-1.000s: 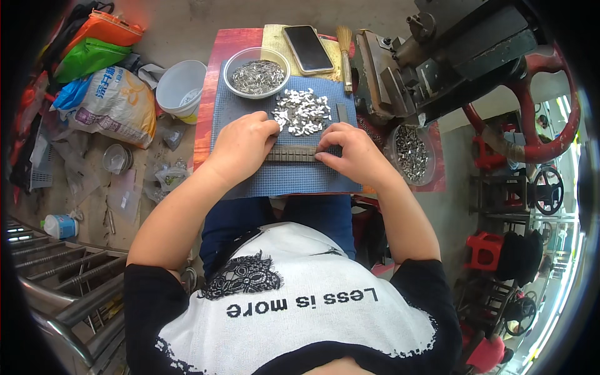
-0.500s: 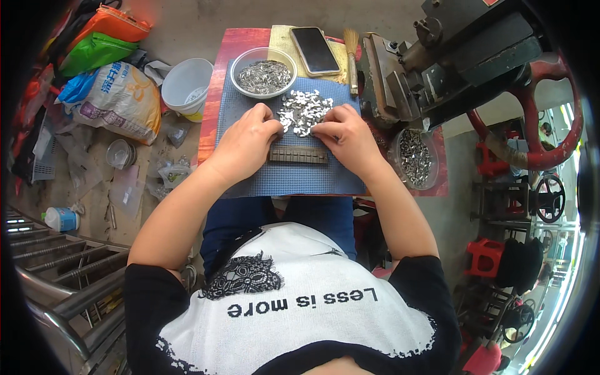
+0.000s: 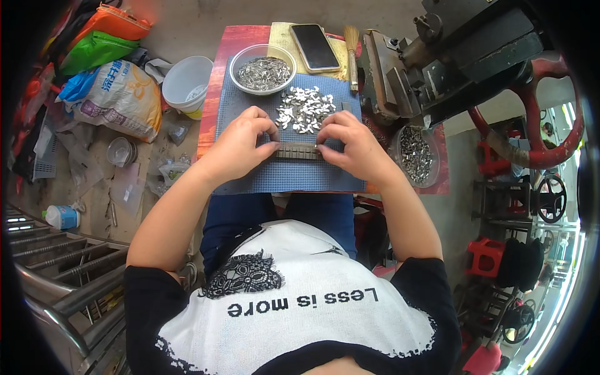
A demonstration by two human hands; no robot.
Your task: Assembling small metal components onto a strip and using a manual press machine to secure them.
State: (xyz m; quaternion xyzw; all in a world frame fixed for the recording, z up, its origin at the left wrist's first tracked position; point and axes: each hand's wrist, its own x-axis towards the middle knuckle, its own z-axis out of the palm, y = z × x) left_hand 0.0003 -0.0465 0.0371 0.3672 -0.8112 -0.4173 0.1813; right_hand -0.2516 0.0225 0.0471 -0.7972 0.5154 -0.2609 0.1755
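A narrow dark metal block [image 3: 297, 152] with a row of slots lies across the blue ribbed mat [image 3: 300, 181]. My left hand [image 3: 245, 140] curls round its left end, thumb on the near side and fingers beyond. At the right end my right hand [image 3: 353, 145] does the same, covering that end. Just past the block, a loose pile of small white and silvery metal pieces [image 3: 306, 109] is spread out. Whether any small piece sits between my fingertips is hidden. A clear bowl [image 3: 264, 70] of similar silvery pieces stands behind the pile.
A phone [image 3: 315, 47] and a brush [image 3: 352, 56] lie at the back. To the right stand a heavy machine press [image 3: 462, 69] with a red handwheel [image 3: 537, 112] and a tub of metal parts [image 3: 415, 156]. A white bucket [image 3: 187, 84] and bags [image 3: 112, 100] are at left.
Both hands have come back from the near edges of the pile to the ends of the slotted block. My fingers have spread from a tight pinch to a wider curl.
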